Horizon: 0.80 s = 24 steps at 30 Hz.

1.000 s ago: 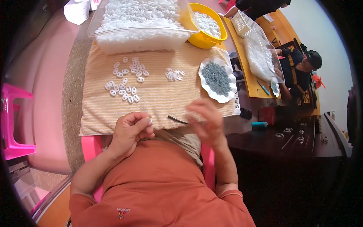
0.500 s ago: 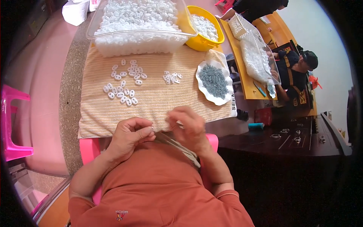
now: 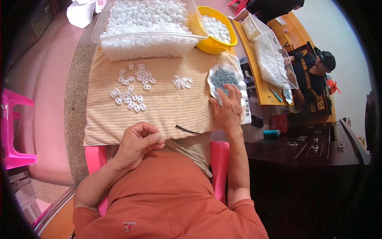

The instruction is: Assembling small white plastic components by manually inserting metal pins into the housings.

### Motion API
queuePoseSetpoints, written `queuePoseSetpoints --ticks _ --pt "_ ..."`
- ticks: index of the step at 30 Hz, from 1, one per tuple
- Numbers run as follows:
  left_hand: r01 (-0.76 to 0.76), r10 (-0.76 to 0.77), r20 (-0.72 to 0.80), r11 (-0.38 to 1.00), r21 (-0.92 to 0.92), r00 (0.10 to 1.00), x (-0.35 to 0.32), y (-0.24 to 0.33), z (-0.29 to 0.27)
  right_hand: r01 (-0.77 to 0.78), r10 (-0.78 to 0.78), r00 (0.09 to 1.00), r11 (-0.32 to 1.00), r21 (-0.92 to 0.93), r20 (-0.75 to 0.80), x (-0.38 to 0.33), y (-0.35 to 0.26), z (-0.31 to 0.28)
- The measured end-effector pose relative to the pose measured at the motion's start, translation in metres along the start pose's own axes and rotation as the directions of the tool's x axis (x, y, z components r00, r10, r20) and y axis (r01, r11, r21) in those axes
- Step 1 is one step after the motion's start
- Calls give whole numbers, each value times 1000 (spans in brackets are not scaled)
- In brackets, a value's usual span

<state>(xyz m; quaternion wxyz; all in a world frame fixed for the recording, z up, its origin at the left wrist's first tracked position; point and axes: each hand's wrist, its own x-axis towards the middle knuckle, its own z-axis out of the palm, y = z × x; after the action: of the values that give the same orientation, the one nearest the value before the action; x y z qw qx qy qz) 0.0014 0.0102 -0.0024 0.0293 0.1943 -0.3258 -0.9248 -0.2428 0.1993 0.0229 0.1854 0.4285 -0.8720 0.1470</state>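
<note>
Pink floor, striped cloth; left hand pinched, contents unclear; right hand spread over grey pieces.

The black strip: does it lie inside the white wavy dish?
No, the black strip lies on the striped cloth near its front edge, apart from the white wavy dish.

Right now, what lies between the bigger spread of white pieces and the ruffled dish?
In the head view, a smaller cluster of white pieces lies between them, on the striped cloth.
</note>
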Motion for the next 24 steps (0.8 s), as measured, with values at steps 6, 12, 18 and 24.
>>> queuePoseSetpoints --ticks 6,12,18,24 --pt "0 1 7 1000 -14 1000 0 2 0 12 -13 1000 1000 9 15 0 1 4" --pt "5 -4 16 1000 -30 1000 2 2 1 28 -25 998 997 73 -52 3 7 13" --pt "6 -6 8 999 -31 1000 3 1 0 26 -9 992 991 135 -126 0 6 20" --pt "6 -6 14 999 -35 1000 2 2 0 41 -16 983 990 135 -182 -3 4 24"
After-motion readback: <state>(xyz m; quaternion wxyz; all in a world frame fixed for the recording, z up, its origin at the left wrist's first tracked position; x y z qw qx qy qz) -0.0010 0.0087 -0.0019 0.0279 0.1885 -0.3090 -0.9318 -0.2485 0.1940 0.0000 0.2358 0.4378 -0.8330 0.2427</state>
